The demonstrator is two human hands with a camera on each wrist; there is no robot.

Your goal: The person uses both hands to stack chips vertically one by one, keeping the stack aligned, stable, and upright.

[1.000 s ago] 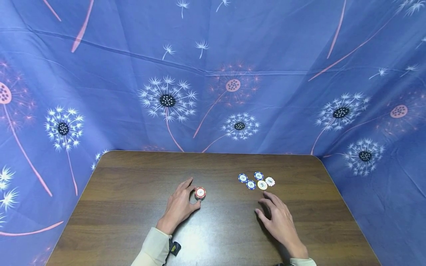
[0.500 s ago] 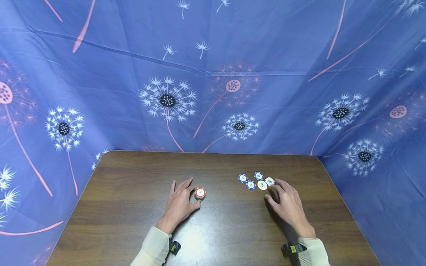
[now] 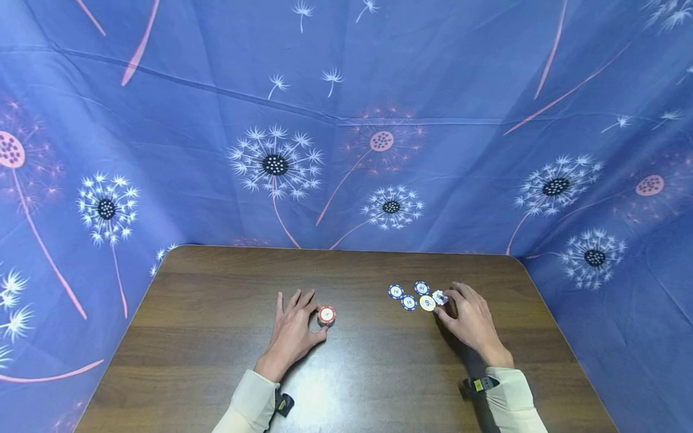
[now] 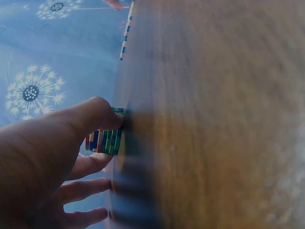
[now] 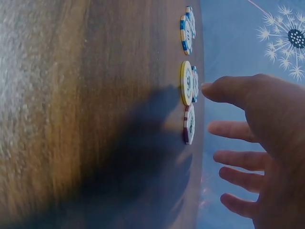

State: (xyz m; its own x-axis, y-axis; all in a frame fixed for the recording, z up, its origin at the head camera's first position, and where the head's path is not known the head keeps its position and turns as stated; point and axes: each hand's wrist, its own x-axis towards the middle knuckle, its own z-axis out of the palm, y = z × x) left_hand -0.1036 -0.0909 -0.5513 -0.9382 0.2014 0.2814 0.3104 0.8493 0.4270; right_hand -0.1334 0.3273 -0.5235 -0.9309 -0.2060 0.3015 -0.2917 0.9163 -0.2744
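In the head view my left hand pinches a short stack of poker chips between thumb and forefinger. The top chip is red-edged; lower down, the left wrist view shows green and other coloured edges. My right hand hovers just right of a loose group of chips, fingers bent and spread. Nearest to it lie a white-faced chip marked 500 and a yellow-edged chip. The right wrist view shows a gap between the fingers and the dark-red-edged chip.
Blue-edged chips marked 10 lie flat at the left of the loose group. Everything rests on a brown wooden table. A blue cloth with dandelion prints hangs behind it and along the sides.
My right hand has moved right and farther up the table, from below the chips to beside the white one. My left hand keeps its pinch on the stack, with its outer fingers spread more.
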